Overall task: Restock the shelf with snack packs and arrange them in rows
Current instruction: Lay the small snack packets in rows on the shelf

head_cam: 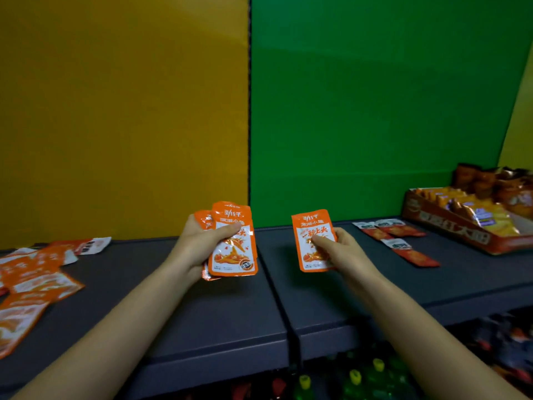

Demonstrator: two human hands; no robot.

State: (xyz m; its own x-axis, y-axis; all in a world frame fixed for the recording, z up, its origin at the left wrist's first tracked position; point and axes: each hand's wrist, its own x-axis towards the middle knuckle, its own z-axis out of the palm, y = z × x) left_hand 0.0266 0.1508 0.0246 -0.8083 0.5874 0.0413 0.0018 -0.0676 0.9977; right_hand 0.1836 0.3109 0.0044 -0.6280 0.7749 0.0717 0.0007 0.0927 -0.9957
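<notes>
My left hand (199, 245) grips a small stack of orange snack packs (235, 252) upright above the dark grey shelf (225, 310), thumb across the front pack. My right hand (343, 252) pinches a single orange snack pack (310, 235) by its right edge, held upright over the shelf to the right of the seam. Several more orange packs (31, 281) lie scattered flat on the shelf at the far left.
Three small red-and-white packets (403, 241) lie on the shelf at the right. Behind them stands an open orange display carton (450, 229) filled with packs. A yellow back panel is on the left, a green one on the right. Bottles show on the shelf below.
</notes>
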